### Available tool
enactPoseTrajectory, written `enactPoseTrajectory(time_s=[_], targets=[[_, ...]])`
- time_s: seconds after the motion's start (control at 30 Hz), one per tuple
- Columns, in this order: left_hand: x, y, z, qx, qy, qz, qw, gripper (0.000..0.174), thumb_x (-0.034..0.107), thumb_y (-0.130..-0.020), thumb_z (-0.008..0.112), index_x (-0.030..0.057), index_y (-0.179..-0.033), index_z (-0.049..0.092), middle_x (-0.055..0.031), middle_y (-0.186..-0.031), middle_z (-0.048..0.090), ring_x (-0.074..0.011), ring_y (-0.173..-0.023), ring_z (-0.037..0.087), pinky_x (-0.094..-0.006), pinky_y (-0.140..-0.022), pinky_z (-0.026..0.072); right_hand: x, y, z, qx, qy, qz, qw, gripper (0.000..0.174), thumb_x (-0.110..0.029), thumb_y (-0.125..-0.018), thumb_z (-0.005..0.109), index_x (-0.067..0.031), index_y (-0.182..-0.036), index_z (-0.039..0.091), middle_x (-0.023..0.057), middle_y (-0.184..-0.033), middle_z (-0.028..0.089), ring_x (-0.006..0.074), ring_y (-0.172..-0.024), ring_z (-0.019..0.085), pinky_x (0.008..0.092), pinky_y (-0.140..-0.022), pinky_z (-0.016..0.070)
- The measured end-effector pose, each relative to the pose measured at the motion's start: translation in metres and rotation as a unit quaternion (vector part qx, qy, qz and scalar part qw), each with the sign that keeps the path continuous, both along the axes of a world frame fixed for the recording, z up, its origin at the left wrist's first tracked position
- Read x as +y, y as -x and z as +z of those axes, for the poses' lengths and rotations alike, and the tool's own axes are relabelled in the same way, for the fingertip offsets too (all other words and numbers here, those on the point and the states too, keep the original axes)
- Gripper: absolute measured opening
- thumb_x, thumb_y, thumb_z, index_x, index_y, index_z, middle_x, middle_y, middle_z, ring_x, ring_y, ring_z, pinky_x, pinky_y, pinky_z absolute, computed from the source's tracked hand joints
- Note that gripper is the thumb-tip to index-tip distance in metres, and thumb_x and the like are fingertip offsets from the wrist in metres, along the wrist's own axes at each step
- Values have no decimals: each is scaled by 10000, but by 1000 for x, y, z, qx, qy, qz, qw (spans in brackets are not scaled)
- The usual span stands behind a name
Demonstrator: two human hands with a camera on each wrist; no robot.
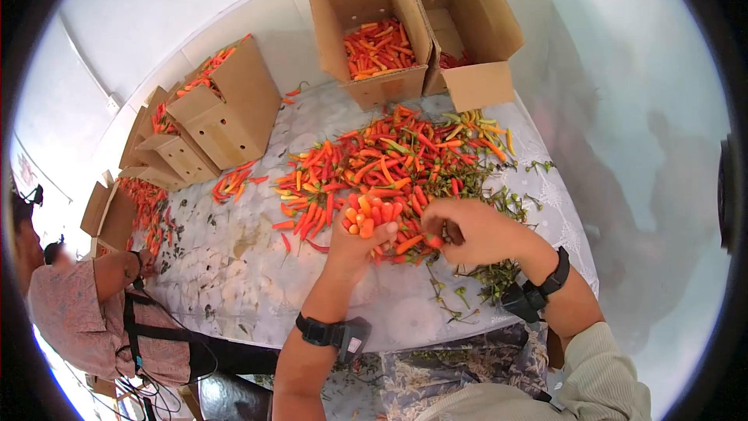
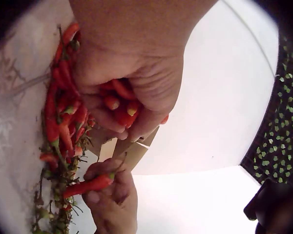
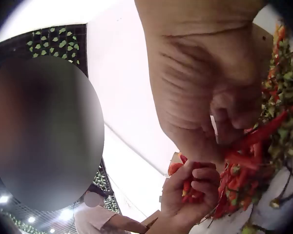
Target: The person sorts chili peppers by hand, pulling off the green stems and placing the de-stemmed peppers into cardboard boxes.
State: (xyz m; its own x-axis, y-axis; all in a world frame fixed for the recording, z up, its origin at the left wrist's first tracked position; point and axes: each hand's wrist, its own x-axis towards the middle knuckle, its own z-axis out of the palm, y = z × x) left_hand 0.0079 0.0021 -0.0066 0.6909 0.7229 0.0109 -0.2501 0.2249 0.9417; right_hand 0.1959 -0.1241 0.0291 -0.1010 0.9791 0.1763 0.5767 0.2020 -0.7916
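Observation:
My left hand (image 1: pixel 354 245) grips a bunch of red and orange chillies (image 1: pixel 366 214) above the table; in the left wrist view its fingers curl round several chillies (image 2: pixel 122 105). Just to its right, my right hand (image 1: pixel 475 230) pinches one red chilli (image 2: pixel 90 185) that has a green stem, seen in the left wrist view between thumb and fingers. Beyond both hands spreads a large heap of red, orange and yellow chillies (image 1: pixel 389 156). Green stems (image 1: pixel 499 281) lie beneath and beside my right hand.
Two open cardboard boxes (image 1: pixel 386 87) holding chillies stand at the back. More filled boxes (image 1: pixel 226 125) line the left back edge. At the far left a person in a patterned shirt (image 1: pixel 70 312) reaches to another chilli heap (image 1: pixel 148 210). The table's near edge (image 1: pixel 249 331) runs before me.

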Motion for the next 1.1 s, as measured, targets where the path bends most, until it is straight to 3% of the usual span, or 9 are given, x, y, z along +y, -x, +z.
enactPoseTrajectory(time_s=[0.07, 0.17, 0.2, 0.3, 0.4, 0.53, 0.8, 1.0, 1.1], targets=[[-1, 1, 0, -3, 7, 3, 1000, 389, 22, -721, 755, 35, -1045, 538, -51, -884, 635, -125, -698, 614, -244, -561, 499, 5, -2, -3, 98, -25, -21, 995, 317, -28, -733, 645, -34, -1025, 523, 29, -832, 589, 84, -646, 549, 241, -560, 453], [-4, 0, 3, -3, 7, 4, 1000, 394, 13, -724, 750, 29, -1054, 535, -63, -936, 640, -150, -776, 641, -263, -635, 532, 13, -1, -14, 280, 22, -58, 958, 265, -67, -802, 674, -20, -1006, 513, 43, -855, 592, 84, -674, 557, 235, -582, 469], [-4, -1, 4, -3, 3, 0, 1000, 399, 11, -724, 750, 27, -1057, 532, -67, -953, 641, -159, -800, 646, -272, -664, 539, 14, 2, -17, 343, 24, -54, 938, 252, -164, -840, 681, -13, -974, 530, 32, -805, 600, 109, -709, 609, 233, -592, 494], [-4, -2, 1, -21, -8, -2, 1000, 424, 3, -719, 751, 27, -1074, 520, -75, -992, 639, -173, -844, 650, -286, -723, 542, 13, 8, -15, 352, 95, -61, 929, 260, -168, -831, 697, -16, -955, 526, 39, -789, 619, 113, -697, 621, 244, -581, 503], [-3, -3, -3, -25, -24, -7, 999, 452, -6, -713, 753, 28, -1091, 508, -72, -1002, 634, -166, -857, 643, -287, -749, 536, 16, 16, -29, 332, 78, -31, 940, 255, -141, -821, 704, -24, -953, 520, 54, -795, 631, 121, -674, 626, 259, -563, 514], [0, -4, -9, -29, -41, -20, 999, 466, -3, -703, 762, 30, -1089, 502, -62, -995, 624, -145, -853, 629, -275, -760, 529, 17, 25, -32, 371, 70, -70, 923, 255, -120, -813, 706, -28, -953, 514, 68, -780, 630, 121, -654, 622, 269, -554, 520], [-1, -2, -5, 12, -45, -11, 999, 460, 10, -704, 762, 47, -1078, 496, -63, -975, 627, -148, -812, 636, -264, -624, 542, 15, 20, -23, 371, 26, -121, 920, 236, -130, -839, 675, -12, -1006, 558, 53, -784, 636, 105, -659, 610, 244, -573, 508], [-3, -2, 2, 29, 6, -47, 998, 437, -11, -711, 746, 38, -1069, 500, -74, -929, 638, -162, -768, 648, -261, -576, 528, 12, 18, -21, 137, -119, -180, 967, 202, -151, -770, 715, 5, -883, 653, 95, -812, 662, 152, -704, 629, 298, -642, 496], [0, -2, -3, 12, 9, -76, 997, 417, -14, -718, 739, 37, -1059, 505, -82, -916, 642, -164, -759, 646, -259, -558, 516, 12, 26, -22, 121, -114, -206, 964, 207, -168, -732, 732, 0, -831, 662, 116, -799, 653, 205, -710, 632, 319, -656, 492]])
